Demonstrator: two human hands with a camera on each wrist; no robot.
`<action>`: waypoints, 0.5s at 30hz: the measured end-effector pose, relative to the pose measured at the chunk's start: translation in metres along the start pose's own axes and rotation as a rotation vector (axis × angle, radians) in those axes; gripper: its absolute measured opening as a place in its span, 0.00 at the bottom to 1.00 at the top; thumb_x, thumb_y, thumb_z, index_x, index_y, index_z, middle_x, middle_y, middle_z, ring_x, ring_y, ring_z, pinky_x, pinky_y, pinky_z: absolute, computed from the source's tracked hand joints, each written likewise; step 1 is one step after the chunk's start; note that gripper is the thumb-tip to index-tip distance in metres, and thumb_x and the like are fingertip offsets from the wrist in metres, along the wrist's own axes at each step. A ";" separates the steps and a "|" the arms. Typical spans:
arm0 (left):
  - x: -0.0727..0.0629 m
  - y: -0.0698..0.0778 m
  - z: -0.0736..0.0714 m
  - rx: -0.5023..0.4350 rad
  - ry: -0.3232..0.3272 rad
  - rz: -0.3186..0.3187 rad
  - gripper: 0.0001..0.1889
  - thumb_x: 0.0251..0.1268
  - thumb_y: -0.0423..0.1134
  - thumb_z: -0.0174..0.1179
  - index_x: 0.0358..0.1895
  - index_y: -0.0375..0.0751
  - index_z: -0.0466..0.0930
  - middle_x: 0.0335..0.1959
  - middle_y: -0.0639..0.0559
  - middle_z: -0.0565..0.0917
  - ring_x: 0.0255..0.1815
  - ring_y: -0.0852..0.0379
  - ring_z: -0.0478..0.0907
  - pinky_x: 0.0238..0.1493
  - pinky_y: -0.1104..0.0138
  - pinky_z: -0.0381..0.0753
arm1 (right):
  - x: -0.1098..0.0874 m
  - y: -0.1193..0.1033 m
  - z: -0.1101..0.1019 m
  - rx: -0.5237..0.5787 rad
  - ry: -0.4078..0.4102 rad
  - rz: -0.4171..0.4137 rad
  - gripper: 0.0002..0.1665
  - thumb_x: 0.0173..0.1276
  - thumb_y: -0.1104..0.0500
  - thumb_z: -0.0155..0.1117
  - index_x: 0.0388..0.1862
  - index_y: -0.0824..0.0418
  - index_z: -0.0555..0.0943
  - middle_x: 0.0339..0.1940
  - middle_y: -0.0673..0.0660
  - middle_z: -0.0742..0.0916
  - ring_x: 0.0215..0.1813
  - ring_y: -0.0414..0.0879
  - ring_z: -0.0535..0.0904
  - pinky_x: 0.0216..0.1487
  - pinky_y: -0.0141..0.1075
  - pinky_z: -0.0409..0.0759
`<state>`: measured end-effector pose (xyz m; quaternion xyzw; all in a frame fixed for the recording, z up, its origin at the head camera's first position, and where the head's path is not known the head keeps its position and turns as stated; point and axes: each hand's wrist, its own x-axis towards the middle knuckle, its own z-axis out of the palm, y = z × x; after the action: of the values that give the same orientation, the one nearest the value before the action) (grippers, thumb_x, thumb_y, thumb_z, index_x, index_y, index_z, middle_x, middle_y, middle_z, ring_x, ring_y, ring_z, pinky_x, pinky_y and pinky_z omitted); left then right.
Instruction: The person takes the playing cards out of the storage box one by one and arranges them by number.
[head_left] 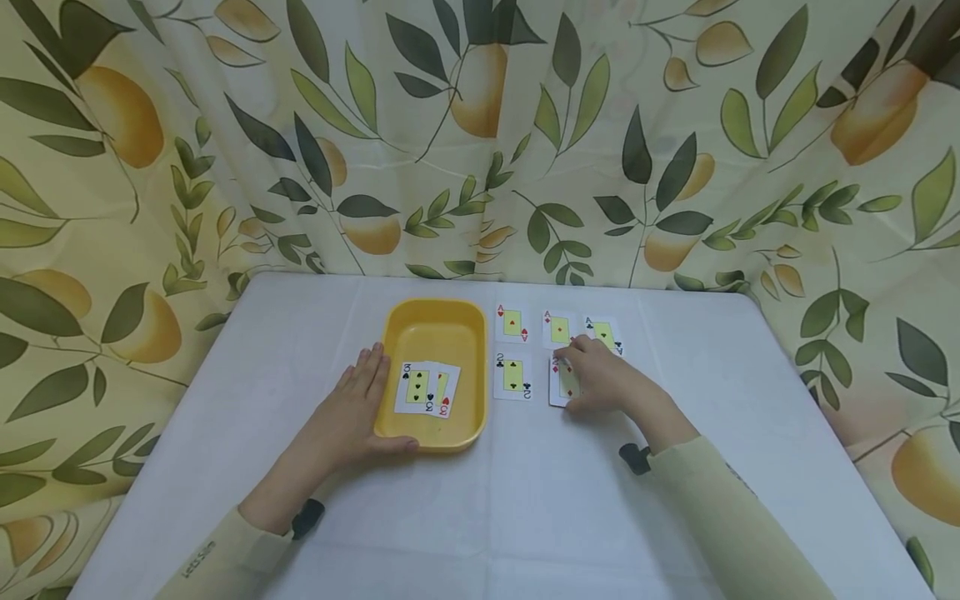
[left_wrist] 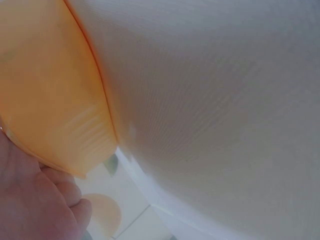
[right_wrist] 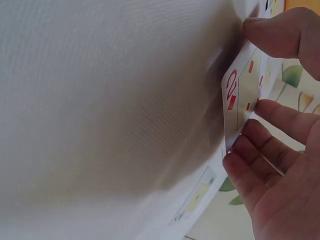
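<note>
My right hand (head_left: 600,375) holds a two of diamonds (right_wrist: 243,95) by its edges. In the right wrist view the thumb is at one edge and the fingertips are along the opposite one, with the card tilted close over the white cloth. My left hand (head_left: 356,408) rests against a yellow tray (head_left: 480,333), its fingers straight along the left rim and the thumb at the near rim. Inside the tray, a black-suited card (head_left: 414,387) overlaps a red-suited card (head_left: 447,390). The left wrist view shows the tray's outer wall (left_wrist: 55,90) beside the palm.
Right of the tray lie an ace of hearts (head_left: 512,323), an ace of diamonds (head_left: 557,327) and a black ace (head_left: 602,332) in a row. A two of clubs (head_left: 513,377) lies below the ace of hearts. A fruit-patterned curtain (head_left: 480,167) hangs behind the white table (head_left: 450,533).
</note>
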<state>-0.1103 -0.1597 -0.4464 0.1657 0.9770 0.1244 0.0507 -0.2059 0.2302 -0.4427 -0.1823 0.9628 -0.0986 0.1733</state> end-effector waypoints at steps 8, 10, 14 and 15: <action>-0.001 0.001 -0.002 -0.009 -0.006 -0.007 0.72 0.43 0.84 0.56 0.80 0.32 0.41 0.83 0.39 0.40 0.83 0.42 0.38 0.80 0.50 0.47 | 0.000 -0.003 0.002 0.017 -0.007 -0.015 0.51 0.46 0.52 0.81 0.72 0.58 0.72 0.68 0.63 0.72 0.60 0.56 0.70 0.63 0.54 0.76; -0.001 0.001 -0.001 -0.009 -0.005 -0.007 0.72 0.43 0.84 0.56 0.80 0.32 0.41 0.83 0.40 0.40 0.83 0.42 0.38 0.80 0.50 0.47 | 0.001 -0.003 0.003 0.018 -0.010 -0.006 0.51 0.47 0.52 0.81 0.72 0.57 0.72 0.67 0.62 0.73 0.59 0.55 0.70 0.62 0.53 0.76; 0.000 0.001 0.001 -0.008 -0.002 -0.008 0.72 0.42 0.85 0.56 0.80 0.33 0.41 0.83 0.41 0.39 0.83 0.43 0.37 0.80 0.50 0.47 | 0.002 -0.004 0.003 0.024 -0.017 0.009 0.51 0.48 0.52 0.80 0.73 0.55 0.71 0.67 0.60 0.73 0.59 0.54 0.70 0.62 0.52 0.76; 0.000 0.001 0.001 -0.004 0.000 -0.009 0.72 0.42 0.85 0.55 0.80 0.33 0.41 0.83 0.41 0.39 0.83 0.43 0.37 0.80 0.51 0.47 | 0.002 -0.004 0.003 0.024 -0.018 0.011 0.51 0.48 0.52 0.80 0.73 0.55 0.71 0.67 0.60 0.73 0.59 0.54 0.70 0.61 0.52 0.77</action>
<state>-0.1098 -0.1586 -0.4472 0.1610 0.9775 0.1259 0.0517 -0.2051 0.2256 -0.4454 -0.1757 0.9610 -0.1076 0.1844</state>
